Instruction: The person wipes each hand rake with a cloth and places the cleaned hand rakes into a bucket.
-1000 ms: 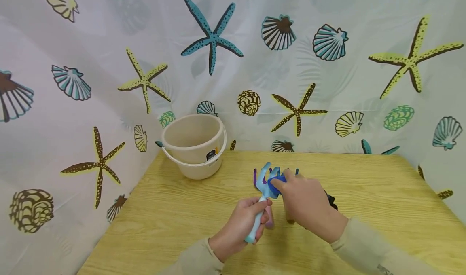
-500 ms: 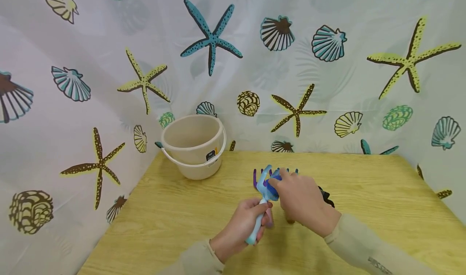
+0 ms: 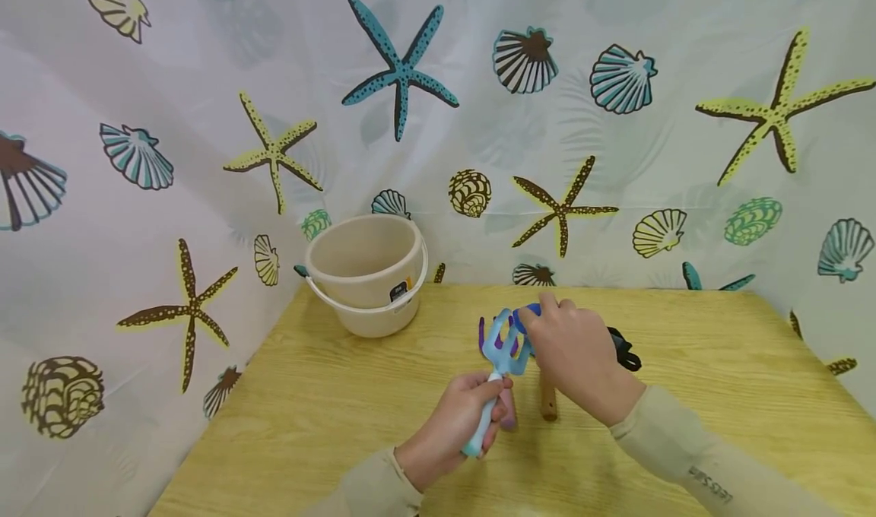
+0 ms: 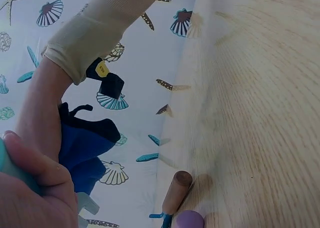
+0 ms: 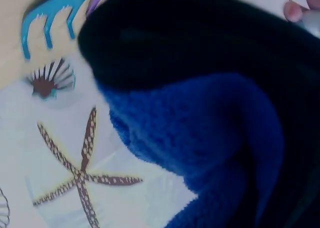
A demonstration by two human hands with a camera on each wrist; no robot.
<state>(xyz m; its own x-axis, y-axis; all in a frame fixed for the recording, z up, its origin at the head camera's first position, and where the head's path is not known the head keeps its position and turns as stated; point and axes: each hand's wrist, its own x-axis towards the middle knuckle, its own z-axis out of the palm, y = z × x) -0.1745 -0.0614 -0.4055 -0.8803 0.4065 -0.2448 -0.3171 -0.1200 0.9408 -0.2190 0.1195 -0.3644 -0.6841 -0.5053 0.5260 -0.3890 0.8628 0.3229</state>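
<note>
My left hand point(image 3: 448, 426) grips the pale handle of a light blue garden hand fork point(image 3: 503, 359), its tines pointing up and away. Bunched in my right hand point(image 3: 575, 353) is a plush blue cloth point(image 3: 525, 317) with a black side, held at the fork's right tines. The right wrist view is largely filled by this cloth point(image 5: 175, 123), which hides the right fingers. Beneath the hands lie a purple fork with a pink handle point(image 3: 509, 412) and a blue fork with a wooden handle point(image 3: 549, 399). Its blue tines point(image 5: 50, 15) show in the right wrist view.
A beige bucket point(image 3: 363, 296) with a white handle stands at the back left of the wooden table point(image 3: 328, 426). A white curtain point(image 3: 438, 144) printed with shells and starfish hangs behind and at both sides.
My right hand first slid the cloth slightly left over the tines, then moved it up and away towards their tips. The left hand and fork stay nearly still; more of the wooden handle shows.
</note>
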